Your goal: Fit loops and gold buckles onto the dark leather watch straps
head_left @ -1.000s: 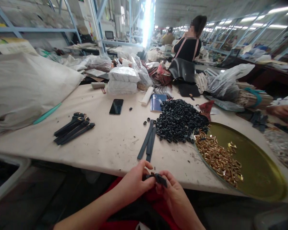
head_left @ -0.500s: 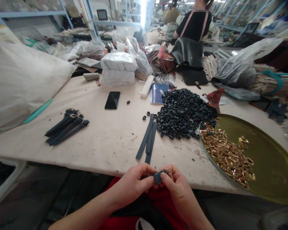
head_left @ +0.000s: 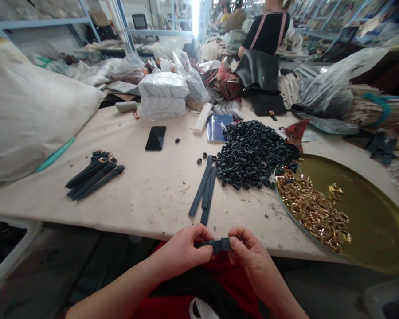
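Far left on the beige counter point(head_left: 149, 195): bunch of flat dark straps with gold-coloured buckles point(head_left: 89, 181). Left hand point(head_left: 188, 248): grip pinching the left part of a single dark strap point(head_left: 221, 245) at the counter's front edge; loose dark strips point(head_left: 201, 190) beyond. Right hand point(head_left: 251, 252): grip pinching its right part. Then heap of small black loops point(head_left: 252, 155), round gold-coloured tray point(head_left: 372, 217) holding shiny gold-coloured metal pieces point(head_left: 314, 212).

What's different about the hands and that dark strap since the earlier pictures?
The right hand moved slightly rightward, away from the left hand, so the dark strap now stretches nearly level between them. Both still grip it. The phone, dark loops and gold buckles stayed put.
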Tool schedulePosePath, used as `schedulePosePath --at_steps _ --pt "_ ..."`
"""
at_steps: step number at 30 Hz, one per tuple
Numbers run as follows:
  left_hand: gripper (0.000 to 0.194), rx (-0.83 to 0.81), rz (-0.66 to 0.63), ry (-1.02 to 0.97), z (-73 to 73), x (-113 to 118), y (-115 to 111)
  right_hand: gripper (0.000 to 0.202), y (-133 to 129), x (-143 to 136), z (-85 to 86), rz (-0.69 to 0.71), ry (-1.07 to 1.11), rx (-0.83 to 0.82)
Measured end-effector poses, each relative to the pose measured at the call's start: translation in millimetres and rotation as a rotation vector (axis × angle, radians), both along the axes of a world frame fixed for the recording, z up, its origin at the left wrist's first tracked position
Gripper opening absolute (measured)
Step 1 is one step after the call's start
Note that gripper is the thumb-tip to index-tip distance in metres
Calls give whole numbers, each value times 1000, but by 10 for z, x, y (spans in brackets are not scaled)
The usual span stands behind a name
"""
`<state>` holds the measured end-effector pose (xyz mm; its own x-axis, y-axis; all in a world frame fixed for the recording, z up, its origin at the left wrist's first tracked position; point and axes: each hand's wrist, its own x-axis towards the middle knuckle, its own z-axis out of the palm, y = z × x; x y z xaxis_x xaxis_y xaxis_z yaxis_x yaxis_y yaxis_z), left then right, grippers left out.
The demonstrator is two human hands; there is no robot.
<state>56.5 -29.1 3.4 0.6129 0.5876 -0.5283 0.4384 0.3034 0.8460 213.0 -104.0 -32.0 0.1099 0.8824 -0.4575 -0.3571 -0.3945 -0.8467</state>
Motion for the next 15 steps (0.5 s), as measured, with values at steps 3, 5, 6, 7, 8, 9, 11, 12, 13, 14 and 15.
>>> schedulePosePath --at_steps 3,5,6,7,8,9,11,12,13,14,15 --pt "17 -119 20 -65 62 -14 -44 23 -50 -14 -8 55 -211 38" --pt "18 -150 37 -86 57 -21 -88 18 -95 -30 -5 135 -393 91" --pt "18 -155 40 -97 46 -27 -112 15 -119 -34 0 169 -478 126" --pt "19 -159 40 -108 34 -35 -136 12 -144 -35 7 203 -549 164" --pt "19 -163 33 -115 23 -46 -159 10 -169 -33 18 228 -608 205" --pt "18 -165 18 -113 19 -58 -180 8 -192 -29 32 250 -656 244" --pt "17 -148 -19 -92 28 -86 -219 7 -237 -17 71 303 -724 310" --pt "17 -129 -41 -72 40 -98 -239 8 -258 -14 94 337 -748 339" --pt "17 -106 -59 -49 54 -107 -262 9 -280 -16 117 370 -771 362" --pt "17 -80 -75 -28 66 -112 -288 10 -303 -24 137 403 -795 378" --pt "18 -52 -90 -10 76 -114 -317 11 -325 -38 154 431 -816 388"
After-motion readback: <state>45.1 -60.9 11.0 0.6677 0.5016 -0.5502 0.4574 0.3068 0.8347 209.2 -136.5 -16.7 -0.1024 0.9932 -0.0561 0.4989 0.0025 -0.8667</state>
